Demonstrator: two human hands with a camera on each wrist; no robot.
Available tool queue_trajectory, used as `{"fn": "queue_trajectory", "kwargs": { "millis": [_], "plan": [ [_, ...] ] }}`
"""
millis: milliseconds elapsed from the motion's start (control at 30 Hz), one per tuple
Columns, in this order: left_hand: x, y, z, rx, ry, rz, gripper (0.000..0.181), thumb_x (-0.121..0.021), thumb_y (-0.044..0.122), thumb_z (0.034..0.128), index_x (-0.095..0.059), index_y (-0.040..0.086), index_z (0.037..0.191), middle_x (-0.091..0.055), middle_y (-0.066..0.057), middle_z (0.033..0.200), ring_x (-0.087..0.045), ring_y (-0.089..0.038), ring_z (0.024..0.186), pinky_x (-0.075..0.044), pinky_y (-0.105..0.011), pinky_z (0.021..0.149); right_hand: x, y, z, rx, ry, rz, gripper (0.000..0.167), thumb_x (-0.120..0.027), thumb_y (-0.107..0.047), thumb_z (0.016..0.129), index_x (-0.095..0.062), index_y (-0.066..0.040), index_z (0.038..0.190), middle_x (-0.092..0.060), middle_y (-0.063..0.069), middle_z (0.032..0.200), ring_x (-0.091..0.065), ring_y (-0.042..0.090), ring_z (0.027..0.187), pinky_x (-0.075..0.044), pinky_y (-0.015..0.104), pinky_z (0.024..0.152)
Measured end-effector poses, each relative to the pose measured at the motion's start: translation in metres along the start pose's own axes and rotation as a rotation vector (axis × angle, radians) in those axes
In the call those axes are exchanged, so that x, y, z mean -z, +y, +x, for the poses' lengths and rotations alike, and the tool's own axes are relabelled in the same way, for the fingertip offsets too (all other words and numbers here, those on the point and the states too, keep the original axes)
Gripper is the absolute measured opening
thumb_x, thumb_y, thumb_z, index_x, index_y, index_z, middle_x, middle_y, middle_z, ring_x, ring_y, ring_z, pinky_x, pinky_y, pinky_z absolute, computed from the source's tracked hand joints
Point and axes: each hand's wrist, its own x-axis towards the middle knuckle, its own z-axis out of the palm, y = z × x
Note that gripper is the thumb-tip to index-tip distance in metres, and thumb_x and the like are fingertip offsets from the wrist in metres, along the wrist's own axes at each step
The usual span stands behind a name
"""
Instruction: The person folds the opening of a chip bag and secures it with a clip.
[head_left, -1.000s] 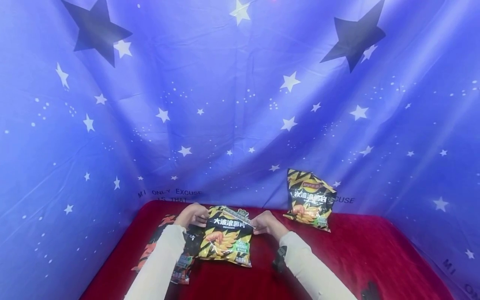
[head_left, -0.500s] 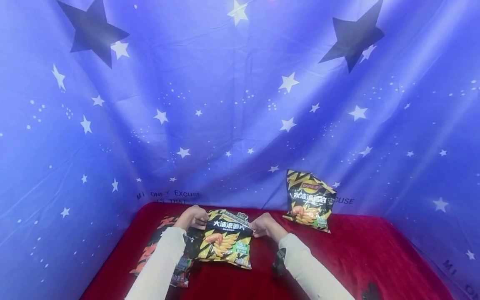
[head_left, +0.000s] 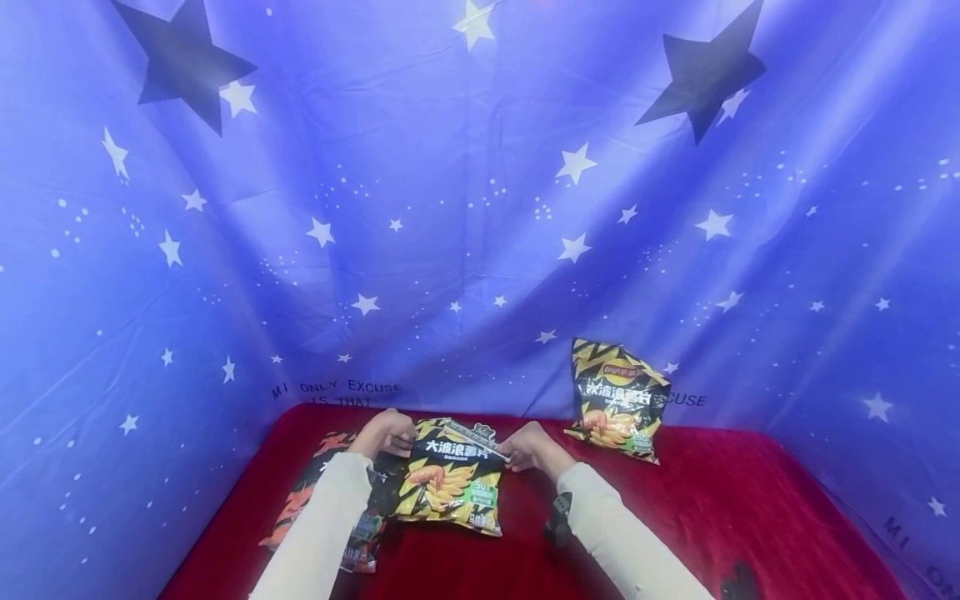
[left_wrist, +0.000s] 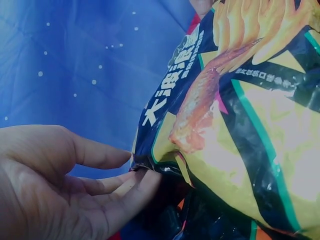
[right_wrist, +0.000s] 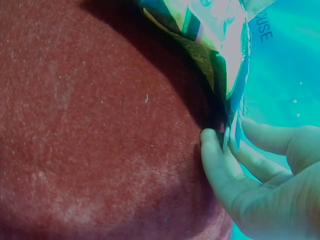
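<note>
A black-and-yellow chip bag (head_left: 448, 492) stands tilted back on the red cloth in the head view, its front facing me. Across its folded top lies a pale slanted strip (head_left: 472, 435) with dark ridges and a small animal-shaped piece, like a bag clip. My left hand (head_left: 390, 433) pinches the bag's upper left corner; thumb and fingers meet there in the left wrist view, where the hand (left_wrist: 75, 185) is palm-side to the camera. At the upper right corner, near the strip's end, my right hand (head_left: 531, 448) pinches the bag edge, as the right wrist view confirms.
Under my left forearm lies a black-and-orange chip bag (head_left: 363, 529), partly hidden. Another black-and-yellow chip bag (head_left: 618, 404) leans against the blue star-printed curtain (head_left: 480, 250), back right. Red cloth (head_left: 735, 508) covers the table. A dark object (head_left: 741, 582) sits at the lower right edge.
Both hands keep their pinch on the bag, which stays almost in place. The head view has shifted slightly, so the scene sits a little further left.
</note>
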Motion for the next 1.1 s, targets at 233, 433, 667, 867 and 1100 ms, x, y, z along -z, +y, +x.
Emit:
{"fn": "queue_trajectory", "kwargs": {
  "millis": [233, 433, 667, 867, 1100],
  "plan": [
    [-0.001, 0.002, 0.019, -0.049, 0.039, 0.024, 0.032, -0.062, 0.003, 0.0888, -0.049, -0.010, 0.114, -0.063, -0.020, 0.092, -0.066, -0.032, 0.086, -0.061, -0.046, 0.086, 0.012, -0.005, -0.006, 0.042, 0.049, -0.058, 0.016, -0.073, 0.001, 0.086, -0.071, 0.013, 0.095, -0.074, 0.023, 0.078, -0.072, 0.024, 0.065, -0.064, 0.046, 0.074],
    [-0.020, 0.034, -0.013, -0.196, 0.262, 0.177, 0.031, -0.063, 0.004, 0.0816, -0.058, -0.012, 0.107, -0.061, -0.020, 0.101, -0.058, -0.031, 0.094, -0.054, -0.042, 0.090, 0.033, -0.014, -0.010, 0.078, 0.036, -0.095, 0.024, -0.070, -0.005, 0.089, -0.071, 0.012, 0.105, -0.075, 0.028, 0.098, -0.075, 0.032, 0.080, -0.062, 0.046, 0.080],
    [-0.051, 0.071, -0.031, -0.339, 0.321, 0.120, 0.055, -0.063, 0.010, 0.0860, -0.053, -0.006, 0.138, -0.056, -0.027, 0.143, -0.052, -0.045, 0.132, -0.045, -0.052, 0.112, 0.073, -0.044, -0.022, 0.251, 0.069, -0.159, 0.031, -0.066, -0.010, 0.096, -0.066, 0.008, 0.122, -0.070, 0.028, 0.118, -0.073, 0.030, 0.089, -0.062, 0.037, 0.079],
    [-0.084, 0.101, -0.041, -0.500, 0.291, -0.052, 0.049, -0.063, 0.012, 0.0941, -0.054, -0.002, 0.140, -0.059, -0.026, 0.139, -0.058, -0.043, 0.126, -0.048, -0.054, 0.108, 0.126, -0.074, -0.038, 0.486, 0.129, -0.215, 0.041, -0.062, -0.020, 0.102, -0.059, 0.005, 0.135, -0.065, 0.027, 0.130, -0.068, 0.035, 0.110, -0.059, 0.038, 0.094],
    [-0.117, 0.123, -0.042, -0.624, 0.112, -0.323, 0.043, -0.053, 0.017, 0.1041, -0.051, 0.000, 0.144, -0.058, -0.025, 0.141, -0.057, -0.042, 0.130, -0.045, -0.054, 0.112, 0.194, -0.083, -0.057, 0.571, 0.230, -0.224, 0.053, -0.057, -0.037, 0.104, -0.053, -0.003, 0.144, -0.051, 0.024, 0.150, -0.057, 0.043, 0.124, -0.052, 0.054, 0.100]
  ]
}}
